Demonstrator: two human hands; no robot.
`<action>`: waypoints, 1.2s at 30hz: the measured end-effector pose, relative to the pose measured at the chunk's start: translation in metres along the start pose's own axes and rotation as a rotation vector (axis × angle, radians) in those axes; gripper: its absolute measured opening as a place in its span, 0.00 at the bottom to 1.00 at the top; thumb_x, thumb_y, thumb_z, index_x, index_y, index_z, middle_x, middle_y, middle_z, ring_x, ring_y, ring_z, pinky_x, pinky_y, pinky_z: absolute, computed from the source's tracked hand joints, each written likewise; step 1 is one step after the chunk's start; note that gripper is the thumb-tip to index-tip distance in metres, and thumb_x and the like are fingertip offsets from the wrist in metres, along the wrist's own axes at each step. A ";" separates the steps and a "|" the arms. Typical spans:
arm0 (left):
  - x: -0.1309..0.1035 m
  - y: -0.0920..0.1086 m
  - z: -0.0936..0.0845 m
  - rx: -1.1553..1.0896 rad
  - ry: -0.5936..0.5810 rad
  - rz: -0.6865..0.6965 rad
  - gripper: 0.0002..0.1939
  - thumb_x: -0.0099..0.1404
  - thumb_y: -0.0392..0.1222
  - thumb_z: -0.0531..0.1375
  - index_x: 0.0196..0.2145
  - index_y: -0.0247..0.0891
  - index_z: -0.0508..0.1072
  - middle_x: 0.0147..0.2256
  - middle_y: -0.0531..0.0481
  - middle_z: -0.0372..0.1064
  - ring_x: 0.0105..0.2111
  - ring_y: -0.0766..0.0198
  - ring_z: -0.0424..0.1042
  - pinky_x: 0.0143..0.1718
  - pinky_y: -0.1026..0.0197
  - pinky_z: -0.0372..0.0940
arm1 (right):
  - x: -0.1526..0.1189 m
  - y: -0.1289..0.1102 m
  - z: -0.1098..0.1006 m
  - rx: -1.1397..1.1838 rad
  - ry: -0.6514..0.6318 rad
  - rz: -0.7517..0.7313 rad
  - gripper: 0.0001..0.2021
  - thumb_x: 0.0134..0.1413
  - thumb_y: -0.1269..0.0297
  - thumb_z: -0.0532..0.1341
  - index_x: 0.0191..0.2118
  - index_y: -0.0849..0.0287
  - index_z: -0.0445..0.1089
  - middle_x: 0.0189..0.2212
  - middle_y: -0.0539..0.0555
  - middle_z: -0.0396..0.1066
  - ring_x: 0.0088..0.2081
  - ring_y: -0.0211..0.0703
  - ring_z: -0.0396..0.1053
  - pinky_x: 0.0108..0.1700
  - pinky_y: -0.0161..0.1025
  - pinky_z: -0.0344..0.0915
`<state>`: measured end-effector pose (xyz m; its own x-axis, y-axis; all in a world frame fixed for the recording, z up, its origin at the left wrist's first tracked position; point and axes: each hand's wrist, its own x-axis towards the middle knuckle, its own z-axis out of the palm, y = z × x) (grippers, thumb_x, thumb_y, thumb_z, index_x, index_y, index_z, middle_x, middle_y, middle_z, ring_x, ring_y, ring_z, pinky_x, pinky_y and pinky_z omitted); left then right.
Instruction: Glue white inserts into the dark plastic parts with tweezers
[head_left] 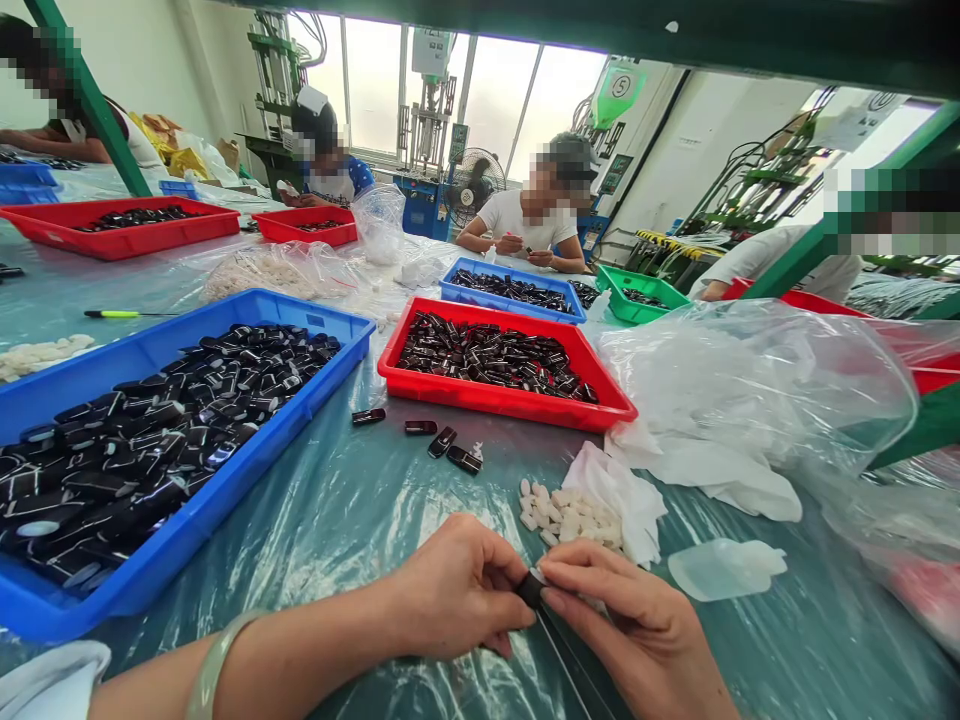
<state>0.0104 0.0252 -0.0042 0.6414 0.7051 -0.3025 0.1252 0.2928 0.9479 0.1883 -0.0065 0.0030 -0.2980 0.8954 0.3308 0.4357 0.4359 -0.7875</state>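
the left hand (457,590) is closed, pinching a small black part (531,590) between thumb and curled fingers, just above the plastic-covered table. the right hand (630,605) pinches the other edge of the same part with thumb and fingertips, where a small white piece (537,574) shows; whether that piece is seated on the part or only laid against it, i cannot tell. a good way to handle this, i judge, is to let the left hand hold the part dead still while the right fingertips do the fine work, with light, even pressure so the piece stays square and does not slip or crease.

just beyond the hands lies a pile of white pieces (570,515), within easy reach of the right, beside a white cloth (622,500); a soft bottle (724,570) lies farther right. a few loose black parts (420,427) rest before the red tray (495,397). the blue tray (217,485), full of more, stands at the left.
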 end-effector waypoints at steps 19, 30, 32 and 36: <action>-0.003 0.003 0.001 0.089 0.005 0.031 0.04 0.49 0.36 0.56 0.20 0.34 0.67 0.15 0.56 0.59 0.18 0.68 0.66 0.19 0.70 0.57 | -0.002 0.000 0.005 0.005 -0.013 0.035 0.08 0.53 0.68 0.60 0.37 0.51 0.75 0.31 0.52 0.72 0.32 0.40 0.71 0.33 0.33 0.69; -0.002 -0.002 0.001 0.160 0.074 0.087 0.04 0.49 0.35 0.55 0.20 0.34 0.68 0.15 0.57 0.58 0.18 0.69 0.65 0.19 0.70 0.56 | -0.005 0.000 0.008 -0.086 0.018 -0.084 0.11 0.53 0.69 0.59 0.42 0.50 0.73 0.33 0.53 0.72 0.34 0.40 0.72 0.34 0.31 0.70; -0.001 -0.001 -0.001 0.116 0.102 0.105 0.04 0.49 0.35 0.56 0.22 0.33 0.69 0.16 0.56 0.60 0.18 0.69 0.65 0.19 0.70 0.57 | -0.007 0.006 0.007 -0.143 0.071 -0.086 0.12 0.52 0.66 0.60 0.44 0.50 0.72 0.38 0.54 0.72 0.37 0.43 0.73 0.38 0.33 0.71; 0.005 0.004 -0.010 -0.077 0.267 0.118 0.04 0.47 0.35 0.59 0.24 0.32 0.71 0.18 0.55 0.64 0.18 0.70 0.66 0.20 0.69 0.61 | -0.013 0.031 0.007 -0.244 0.165 -0.095 0.19 0.50 0.58 0.61 0.49 0.51 0.68 0.45 0.56 0.71 0.46 0.49 0.70 0.47 0.40 0.68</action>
<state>0.0064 0.0367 -0.0029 0.4251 0.8791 -0.2155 -0.0033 0.2396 0.9709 0.1994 -0.0055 -0.0295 -0.2140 0.8436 0.4924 0.6098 0.5092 -0.6074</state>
